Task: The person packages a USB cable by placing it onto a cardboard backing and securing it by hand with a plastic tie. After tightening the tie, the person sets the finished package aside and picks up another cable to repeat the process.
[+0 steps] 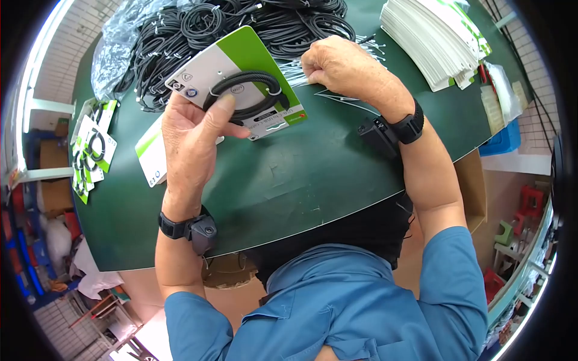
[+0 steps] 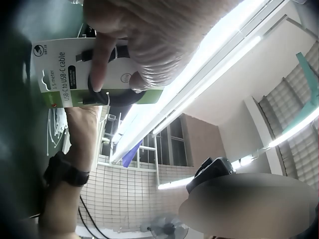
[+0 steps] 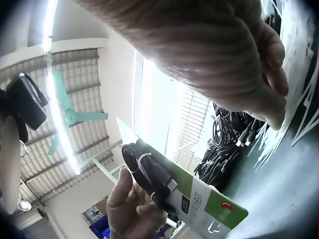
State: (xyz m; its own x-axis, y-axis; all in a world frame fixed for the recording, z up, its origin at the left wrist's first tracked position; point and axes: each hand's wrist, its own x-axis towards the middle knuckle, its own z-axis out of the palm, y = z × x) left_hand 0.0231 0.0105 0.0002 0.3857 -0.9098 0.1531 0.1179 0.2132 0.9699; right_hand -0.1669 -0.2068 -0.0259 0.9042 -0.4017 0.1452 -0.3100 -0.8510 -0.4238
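Note:
In the head view my left hand grips a white and green card with its thumb over a coiled black cable lying on the card's face. The left wrist view shows the card printed "USB-C to USB-C cable", the fingers across the coil. My right hand is over a pile of white cable ties, its fingers curled down at them; in the right wrist view its fingertips touch the ties. Whether it pinches one is hidden.
A large heap of black cables lies at the back beside clear plastic. Stacked cards stand at the back right. Carded cables lie at the left edge, and more cards lie behind my left hand.

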